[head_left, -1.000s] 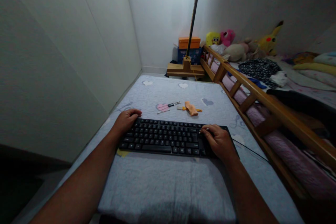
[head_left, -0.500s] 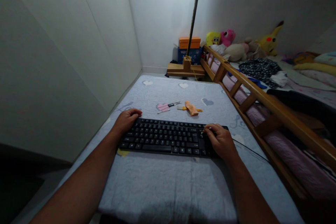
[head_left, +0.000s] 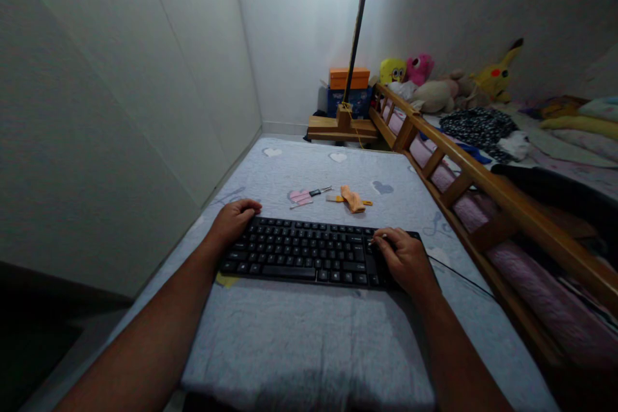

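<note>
A black full-size keyboard lies flat on the light blue bed-cloth in front of me. My left hand grips its upper left corner, fingers curled and thumb along the edge. Over the keys at the right end, my right hand pinches a thin white-tipped stick, which looks like a cotton swab; its tip is at the keys left of the number pad, and most of it is hidden by the fingers. Beyond the keyboard lie another cotton swab, a slim metal-tipped tool, and an orange cloth over a yellow-handled brush.
The keyboard cable runs off to the right. A wooden bed rail borders that side, with plush toys and clothes behind it. White cupboard doors stand on the left. A wooden stand with a pole is at the far end.
My right hand has shifted very slightly with the swab over the same keys. My left hand and the keyboard stay in place.
</note>
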`<action>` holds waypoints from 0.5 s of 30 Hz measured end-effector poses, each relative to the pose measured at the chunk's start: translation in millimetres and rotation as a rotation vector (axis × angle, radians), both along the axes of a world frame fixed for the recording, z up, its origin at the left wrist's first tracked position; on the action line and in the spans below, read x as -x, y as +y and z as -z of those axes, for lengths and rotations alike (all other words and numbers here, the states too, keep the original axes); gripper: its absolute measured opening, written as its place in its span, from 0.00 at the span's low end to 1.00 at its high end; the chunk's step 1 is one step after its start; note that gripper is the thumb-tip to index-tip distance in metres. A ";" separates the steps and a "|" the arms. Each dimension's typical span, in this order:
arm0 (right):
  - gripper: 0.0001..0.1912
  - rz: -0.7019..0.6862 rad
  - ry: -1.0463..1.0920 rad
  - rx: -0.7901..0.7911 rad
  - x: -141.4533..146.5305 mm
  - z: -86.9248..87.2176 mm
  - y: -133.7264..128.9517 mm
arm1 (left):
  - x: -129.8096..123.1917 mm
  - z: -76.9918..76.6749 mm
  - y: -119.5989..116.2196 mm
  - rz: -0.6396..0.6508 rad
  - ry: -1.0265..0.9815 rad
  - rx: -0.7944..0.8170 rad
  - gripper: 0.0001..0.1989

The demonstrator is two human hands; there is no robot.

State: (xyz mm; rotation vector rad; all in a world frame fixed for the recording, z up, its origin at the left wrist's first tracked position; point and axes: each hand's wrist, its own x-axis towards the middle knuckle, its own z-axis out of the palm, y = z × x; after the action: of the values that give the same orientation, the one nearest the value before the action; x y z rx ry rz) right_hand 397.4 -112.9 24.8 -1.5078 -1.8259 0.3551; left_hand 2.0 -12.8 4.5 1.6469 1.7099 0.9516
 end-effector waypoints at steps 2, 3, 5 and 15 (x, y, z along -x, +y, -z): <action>0.10 -0.005 0.007 -0.002 1.3 -0.6 -0.1 | -0.3 -0.3 -0.3 -0.004 -0.004 -0.001 0.14; 0.10 -0.009 0.011 -0.005 1.9 -0.7 0.0 | -0.5 -0.5 -0.4 -0.006 -0.005 -0.002 0.15; 0.10 -0.019 0.018 -0.011 2.8 -0.5 0.2 | -0.8 -0.9 -0.6 -0.009 -0.003 0.003 0.15; 0.11 -0.025 0.013 0.000 5.4 1.2 0.7 | -0.4 3.2 -0.7 -0.002 0.008 0.003 0.16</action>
State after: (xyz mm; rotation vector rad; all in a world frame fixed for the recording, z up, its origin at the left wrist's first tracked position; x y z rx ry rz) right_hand 392.0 -112.3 23.6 -1.4807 -1.8359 0.3755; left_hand 2.4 -13.5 1.3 1.6490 1.7180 0.9440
